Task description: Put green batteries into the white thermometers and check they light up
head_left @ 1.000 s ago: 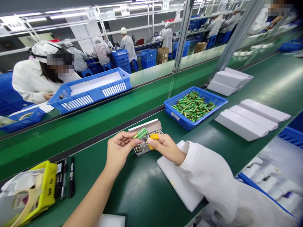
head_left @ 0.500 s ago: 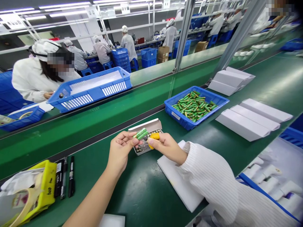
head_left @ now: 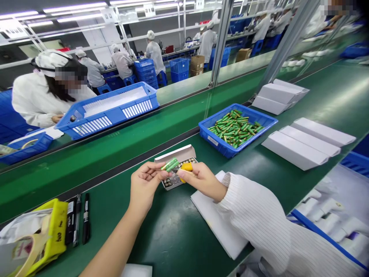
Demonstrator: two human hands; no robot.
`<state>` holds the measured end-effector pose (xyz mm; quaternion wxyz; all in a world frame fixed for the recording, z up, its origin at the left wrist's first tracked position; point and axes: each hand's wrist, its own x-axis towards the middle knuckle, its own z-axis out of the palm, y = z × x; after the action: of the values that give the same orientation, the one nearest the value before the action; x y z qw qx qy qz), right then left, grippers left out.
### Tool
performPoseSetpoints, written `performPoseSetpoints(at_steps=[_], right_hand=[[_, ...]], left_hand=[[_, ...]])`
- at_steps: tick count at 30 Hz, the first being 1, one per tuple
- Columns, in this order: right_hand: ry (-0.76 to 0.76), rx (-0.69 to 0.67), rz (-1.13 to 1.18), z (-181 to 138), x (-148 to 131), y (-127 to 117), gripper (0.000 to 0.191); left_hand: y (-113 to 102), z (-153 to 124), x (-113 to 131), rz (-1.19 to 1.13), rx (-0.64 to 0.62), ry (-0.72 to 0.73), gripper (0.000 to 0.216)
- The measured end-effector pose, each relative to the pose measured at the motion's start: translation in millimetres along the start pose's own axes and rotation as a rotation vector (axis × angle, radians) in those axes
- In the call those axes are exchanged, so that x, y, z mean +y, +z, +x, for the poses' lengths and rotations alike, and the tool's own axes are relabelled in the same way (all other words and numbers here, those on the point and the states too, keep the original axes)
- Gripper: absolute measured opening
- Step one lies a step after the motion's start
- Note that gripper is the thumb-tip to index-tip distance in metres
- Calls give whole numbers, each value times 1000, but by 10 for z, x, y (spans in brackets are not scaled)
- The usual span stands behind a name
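Observation:
A green, shiny pair of batteries point(head_left: 170, 164), side by side, is pinched between the thumb and fingers of my left hand point(head_left: 145, 181). My right hand point(head_left: 203, 179) is closed close by on the right, its thumb tip almost against the batteries. Bright yellow material point(head_left: 186, 167) shows at its fingers; I cannot tell whether it is finger covers or a handle. Something small and dark lies between the fingertips and the batteries. Below both hands stands an open white box point(head_left: 175, 153) holding rows of upright batteries, partly hidden by the hands.
Behind the hands to the right, a blue tray point(head_left: 230, 151) holds many loose green batteries. White boxes point(head_left: 296, 150) lie farther right. A white foam sheet point(head_left: 216, 219) sits under my right forearm. At left are a yellow basket point(head_left: 59, 227) and pens point(head_left: 86, 219). A co-worker point(head_left: 43, 88) sits opposite.
The view has shifted slightly. The batteries have turned a little in my left hand, and both hands stay close together over the box.

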<state>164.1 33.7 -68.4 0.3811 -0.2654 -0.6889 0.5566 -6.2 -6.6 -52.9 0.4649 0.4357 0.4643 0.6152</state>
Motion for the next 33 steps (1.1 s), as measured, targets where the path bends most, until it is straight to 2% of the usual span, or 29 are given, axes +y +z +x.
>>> performPoseSetpoints(at_steps=[3, 9, 12, 15, 19, 26, 33], right_hand=[[-5, -53, -21, -6, -3, 0, 35], [4, 11, 10, -6, -6, -9, 33], [7, -3, 9, -10, 6, -8, 34], [28, -17, 20, -11, 4, -4, 35], [23, -19, 67, -2, -39, 2, 37], [11, -54, 95, 6, -73, 12, 39], [43, -67, 101, 9, -54, -6, 42]], left_hand=[[-15, 27, -8, -34, 8, 25, 20], [7, 28, -37, 34, -41, 10, 18], [11, 15, -34, 91, -41, 60, 19], [11, -3, -17, 177, -22, 152, 23], [15, -36, -18, 280, -10, 303, 15], [9, -60, -41, 423, -12, 590, 24], [-47, -56, -33, 582, -85, 815, 31]])
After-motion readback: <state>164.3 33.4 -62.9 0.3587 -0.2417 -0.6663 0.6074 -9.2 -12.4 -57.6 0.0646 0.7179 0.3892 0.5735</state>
